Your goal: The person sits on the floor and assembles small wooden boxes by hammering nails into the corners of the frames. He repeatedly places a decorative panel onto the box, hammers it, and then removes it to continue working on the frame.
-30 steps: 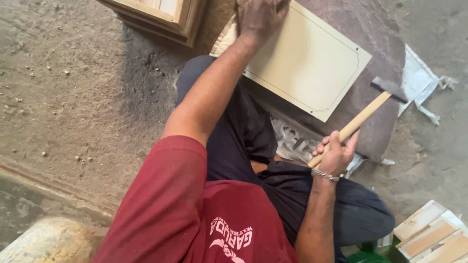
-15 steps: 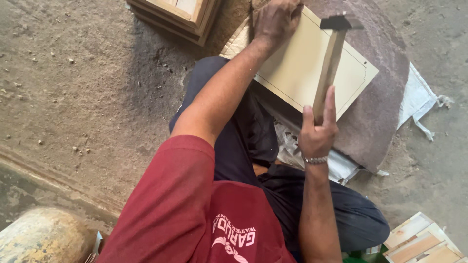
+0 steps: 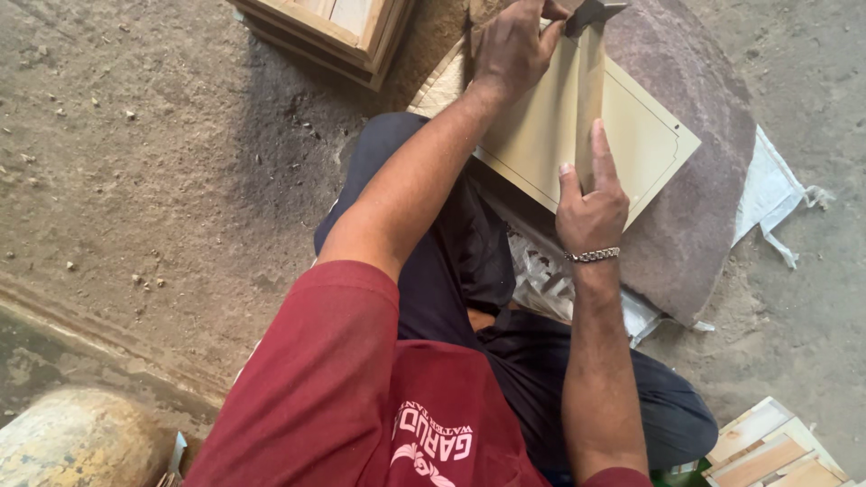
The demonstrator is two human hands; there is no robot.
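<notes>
Right hand [image 3: 591, 209] grips wooden hammer [image 3: 588, 81] handle, head raised just beside left hand [image 3: 512, 47], which pinches closed at the beige panel [image 3: 649, 144] edge beneath.

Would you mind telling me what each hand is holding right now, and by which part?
The right hand holds a hammer low on its wooden handle. The left hand presses on the panel near its top edge.

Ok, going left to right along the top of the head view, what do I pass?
Wooden frame → left hand → hammer → grey stone slab.
</notes>
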